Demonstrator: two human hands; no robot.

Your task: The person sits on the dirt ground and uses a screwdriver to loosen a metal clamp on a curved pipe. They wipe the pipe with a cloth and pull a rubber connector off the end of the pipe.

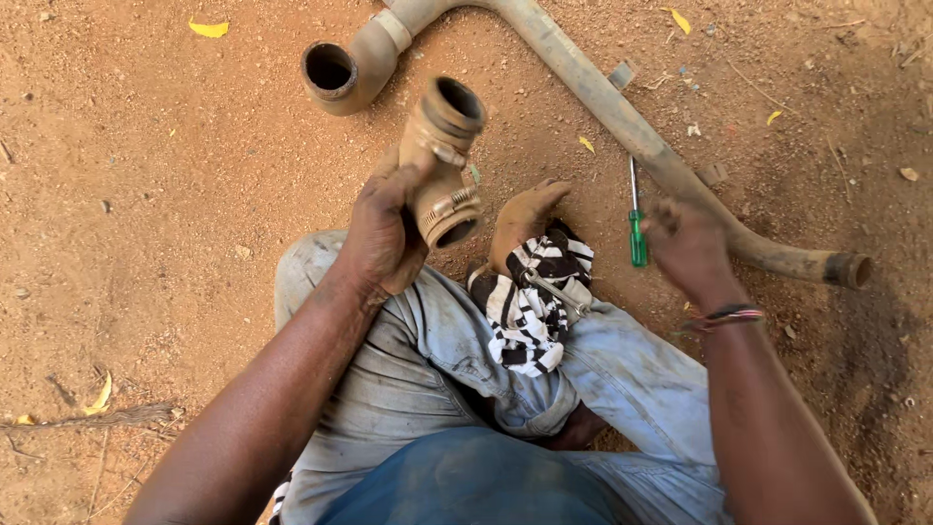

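Over the lap, a striped black-and-white cloth (533, 301) lies on pale blue trousers, a metal wrench (556, 292) resting on it. Left hand (382, 231) is closed round a dust-caked rubber hose elbow (442, 160) with clamp bands, held raised, both ends open. Right hand (688, 248) hangs loosely open, holding nothing, just beside a green-handled screwdriver (636, 222) lying on red dirt ground (165, 165). Beyond, a long bent metal pipe (622, 117) lies across the ground amid scattered yellow leaves.

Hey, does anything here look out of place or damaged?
The short hose piece in the left hand is off the long pipe, whose rubber elbow end lies open on the dirt. A wrench rests loosely on a striped cloth.
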